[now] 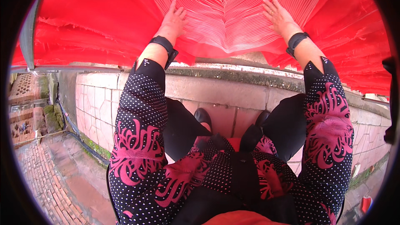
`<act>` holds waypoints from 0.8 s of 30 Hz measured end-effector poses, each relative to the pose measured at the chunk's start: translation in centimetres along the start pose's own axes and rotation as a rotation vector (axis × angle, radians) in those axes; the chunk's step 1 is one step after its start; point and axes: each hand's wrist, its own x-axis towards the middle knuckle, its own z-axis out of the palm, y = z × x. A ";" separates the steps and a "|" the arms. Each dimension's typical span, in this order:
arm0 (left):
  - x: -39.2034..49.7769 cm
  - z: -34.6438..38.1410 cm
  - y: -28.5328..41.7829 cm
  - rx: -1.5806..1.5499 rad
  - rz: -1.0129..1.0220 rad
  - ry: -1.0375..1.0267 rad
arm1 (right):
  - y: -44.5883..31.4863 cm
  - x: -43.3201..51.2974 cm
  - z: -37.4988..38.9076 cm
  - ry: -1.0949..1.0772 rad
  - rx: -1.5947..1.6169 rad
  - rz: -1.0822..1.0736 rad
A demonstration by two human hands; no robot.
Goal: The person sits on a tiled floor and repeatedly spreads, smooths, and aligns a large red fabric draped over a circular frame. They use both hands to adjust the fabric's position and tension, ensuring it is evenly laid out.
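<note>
A large red cloth (93, 3) stretches before me, with loose frayed threads along its left part. Across its middle lies a fan of thin pale strands or strips (218, 25), bent to a point at a centre line and tangled towards the top. My left hand (174, 22) is at the left side of these strands, palm down, fingers apart. At their right side is my right hand (279, 15), its fingers also spread and a ring on one of them. Neither hand grasps anything; how firmly they press on the strands I cannot tell.
A grey metal post (28, 34) meets a rail (75, 68) at the left. Beneath the cloth runs a stone ledge (218, 89). Stacked bricks (23, 125), a dark hose (84, 150) and brick paving (47, 178) are at the left. Pink tiles (218, 117) lie by my feet.
</note>
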 end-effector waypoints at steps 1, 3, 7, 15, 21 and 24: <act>-0.2 0.5 -0.2 -0.003 -0.010 -0.001 | 0.2 -0.4 0.6 -0.017 0.007 -0.001; -0.6 1.5 -0.7 -0.009 -0.025 -0.017 | 0.6 -1.2 1.7 -0.008 0.004 0.006; -0.8 2.5 -1.9 -0.040 -0.047 -0.026 | 1.4 -2.5 3.6 0.002 -0.005 0.002; -1.6 2.7 -3.9 -0.132 -0.016 -0.019 | 2.7 -4.5 4.7 0.027 0.020 0.014; -2.5 0.8 -2.8 -0.176 0.045 -0.118 | 2.8 -5.1 4.4 -0.048 0.005 -0.024; -2.6 0.1 -2.1 -0.101 0.070 -0.079 | 2.5 -4.6 3.1 -0.038 -0.009 -0.025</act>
